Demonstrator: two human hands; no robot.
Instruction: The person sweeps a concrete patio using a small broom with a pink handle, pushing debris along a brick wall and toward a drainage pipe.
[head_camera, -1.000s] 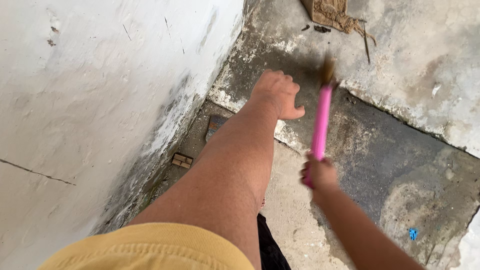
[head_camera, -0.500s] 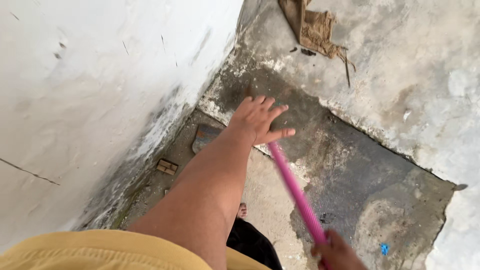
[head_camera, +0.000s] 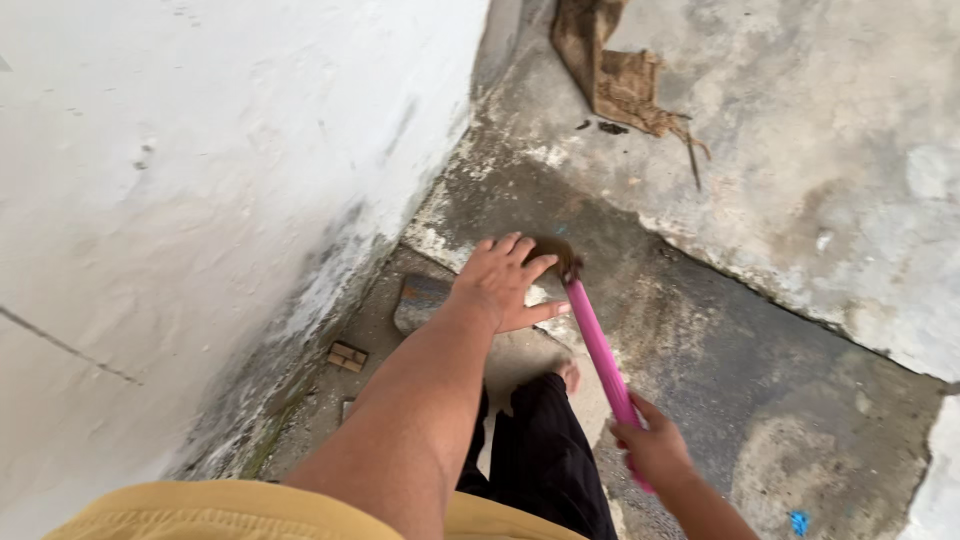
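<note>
Concrete floor (head_camera: 760, 400) corner beside whitewashed wall (head_camera: 200, 200); brush in use.
Right hand (head_camera: 655, 450): fingers clenched round pink brush (head_camera: 600, 350) at its near handle end, bristle head down on floor. Left hand (head_camera: 505, 285): fingers released, spread above brush head. Brush likely light, stiff; handle best gripped mid-length. Brown rag (head_camera: 615, 75) beyond.
</note>
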